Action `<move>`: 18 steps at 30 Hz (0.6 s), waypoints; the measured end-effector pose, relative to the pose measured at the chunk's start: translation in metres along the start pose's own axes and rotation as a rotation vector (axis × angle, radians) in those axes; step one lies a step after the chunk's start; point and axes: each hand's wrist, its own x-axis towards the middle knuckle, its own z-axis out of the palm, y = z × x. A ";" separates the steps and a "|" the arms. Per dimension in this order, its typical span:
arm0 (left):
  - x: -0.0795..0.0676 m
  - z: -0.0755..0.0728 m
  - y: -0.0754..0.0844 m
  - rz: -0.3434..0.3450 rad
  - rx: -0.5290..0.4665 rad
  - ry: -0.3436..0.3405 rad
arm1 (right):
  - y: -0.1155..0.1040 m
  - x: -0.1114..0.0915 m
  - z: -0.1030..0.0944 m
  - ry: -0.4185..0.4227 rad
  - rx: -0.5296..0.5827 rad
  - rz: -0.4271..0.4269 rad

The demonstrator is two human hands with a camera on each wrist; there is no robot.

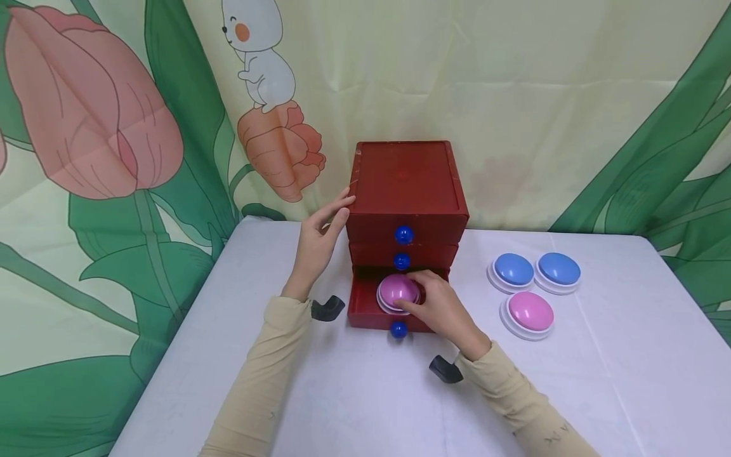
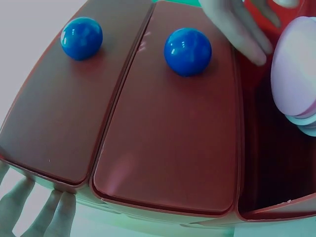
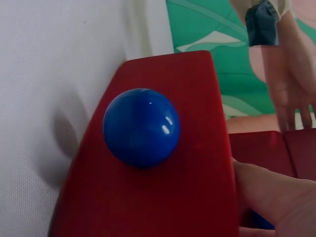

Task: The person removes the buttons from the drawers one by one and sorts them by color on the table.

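A dark red drawer cabinet [image 1: 405,178] has its bottom drawer [image 1: 365,317] pulled out. Inside that drawer is a pink dome button [image 1: 396,289] with a white base, looking pale lilac in the left wrist view. My right hand [image 1: 442,304] grips it from the right, thumb toward its front and fingers behind. Against the cabinet's left side rests my left hand [image 1: 317,244], its fingers [image 2: 61,212] fairly straight along the edge. The bottom drawer's blue knob [image 3: 141,128] fills much of the right wrist view, where the button is hidden.
Two blue dome buttons [image 1: 514,270] [image 1: 558,268] and another pink button [image 1: 530,311] sit on the white table [image 1: 365,400] right of the cabinet. The upper two drawers, with blue knobs [image 1: 403,235] [image 1: 401,261], are closed. A printed curtain [image 1: 514,114] hangs behind.
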 end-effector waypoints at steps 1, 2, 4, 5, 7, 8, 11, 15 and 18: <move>0.000 0.000 0.000 -0.001 0.001 -0.001 | 0.000 0.001 0.001 -0.009 -0.001 0.008; 0.000 0.000 0.000 -0.002 0.001 -0.001 | 0.000 0.002 0.002 -0.018 0.000 0.016; 0.000 0.000 0.000 -0.003 0.002 -0.001 | 0.001 0.004 0.003 -0.029 0.000 0.020; 0.000 0.000 0.000 -0.003 0.001 -0.001 | 0.001 0.005 0.004 -0.032 -0.002 0.017; 0.000 0.000 0.000 -0.002 0.001 -0.001 | 0.001 0.006 0.006 -0.033 -0.008 0.009; 0.000 0.000 0.000 -0.002 0.001 -0.001 | 0.001 0.007 0.007 -0.033 -0.011 0.006; 0.000 0.000 -0.001 -0.003 0.002 -0.002 | 0.002 0.010 0.009 -0.032 -0.022 -0.001; 0.001 0.000 -0.002 -0.003 -0.006 -0.001 | 0.003 0.013 0.011 -0.031 -0.050 -0.010; 0.001 0.001 -0.001 -0.003 -0.012 0.001 | 0.003 0.014 0.011 -0.039 -0.072 -0.010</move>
